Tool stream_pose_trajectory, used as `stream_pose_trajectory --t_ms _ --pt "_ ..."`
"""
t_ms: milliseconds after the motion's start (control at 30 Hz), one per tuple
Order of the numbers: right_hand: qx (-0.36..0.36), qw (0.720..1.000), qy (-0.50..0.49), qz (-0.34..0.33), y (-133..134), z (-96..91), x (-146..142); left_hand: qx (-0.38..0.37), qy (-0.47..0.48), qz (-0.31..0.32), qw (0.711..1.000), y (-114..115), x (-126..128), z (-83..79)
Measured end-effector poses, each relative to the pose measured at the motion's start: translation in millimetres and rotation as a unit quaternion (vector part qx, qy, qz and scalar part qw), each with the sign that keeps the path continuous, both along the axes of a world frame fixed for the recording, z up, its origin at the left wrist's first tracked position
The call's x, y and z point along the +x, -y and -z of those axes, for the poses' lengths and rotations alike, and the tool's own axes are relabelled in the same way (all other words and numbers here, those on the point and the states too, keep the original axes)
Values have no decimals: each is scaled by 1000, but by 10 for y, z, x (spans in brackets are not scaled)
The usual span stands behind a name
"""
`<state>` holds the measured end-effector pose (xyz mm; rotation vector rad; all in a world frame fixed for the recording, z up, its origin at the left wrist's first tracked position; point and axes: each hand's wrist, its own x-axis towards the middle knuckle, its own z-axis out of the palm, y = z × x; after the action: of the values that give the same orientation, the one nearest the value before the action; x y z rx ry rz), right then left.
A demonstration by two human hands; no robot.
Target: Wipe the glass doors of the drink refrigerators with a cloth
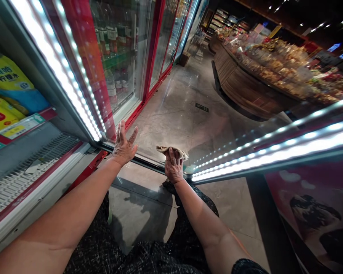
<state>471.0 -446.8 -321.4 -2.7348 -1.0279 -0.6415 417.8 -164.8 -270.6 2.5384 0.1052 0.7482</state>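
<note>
An open glass cooler door swings out in front of me, with lit LED strips along its frame. My left hand lies flat against the glass near the hinge side, fingers spread. My right hand presses a crumpled beige cloth onto the lower part of the glass, fingers bent over it. Both forearms reach forward over my dark patterned trousers.
The open cooler at left shows a white wire shelf and yellow drink packs. More red-framed coolers with bottles line the aisle. A wooden display counter heaped with packaged goods stands across the grey tiled floor.
</note>
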Motion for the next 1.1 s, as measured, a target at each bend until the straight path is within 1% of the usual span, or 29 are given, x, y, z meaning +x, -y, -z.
stream_pose_trajectory --t_ms 67,167,233,267,333,433,500,567,667,733,833,900,967,1033,1100 --pt "2 1000 12 -5 -28 -43 -7 9 6 2 1000 -16 -6 18" --pt "40 998 58 3 -121 -224 75 36 29 -1 999 -50 -8 39" --pt "62 994 87 8 -199 -308 139 46 46 -8 998 -73 -3 44" --pt "66 993 100 5 -233 -315 158 47 49 -12 998 -82 1 44" --pt "59 990 124 -16 -280 -259 155 42 45 -22 998 -95 9 43" --pt "12 990 124 -71 -305 -106 86 37 39 -23 998 -103 14 47" --pt "-11 991 106 -84 -320 -64 49 38 44 -21 998 -111 14 57" --pt "-10 993 90 -78 -356 -113 50 48 52 -20 997 -130 13 71" --pt "24 993 92 -64 -446 -277 112 64 55 -25 996 -186 17 94" --pt "50 991 109 -57 -511 -345 150 62 50 -29 996 -233 20 109" --pt "49 989 120 -75 -574 -299 146 60 58 -28 996 -290 24 129" --pt "21 989 111 -97 -593 -224 112 63 68 -23 995 -311 23 136" --pt "-4 989 102 -111 -614 -191 81 58 71 -23 996 -319 21 136" --pt "-9 989 97 -111 -652 -233 74 50 70 -28 996 -321 18 126" --pt "3 990 99 -105 -710 -320 94 49 66 -34 996 -323 13 109"
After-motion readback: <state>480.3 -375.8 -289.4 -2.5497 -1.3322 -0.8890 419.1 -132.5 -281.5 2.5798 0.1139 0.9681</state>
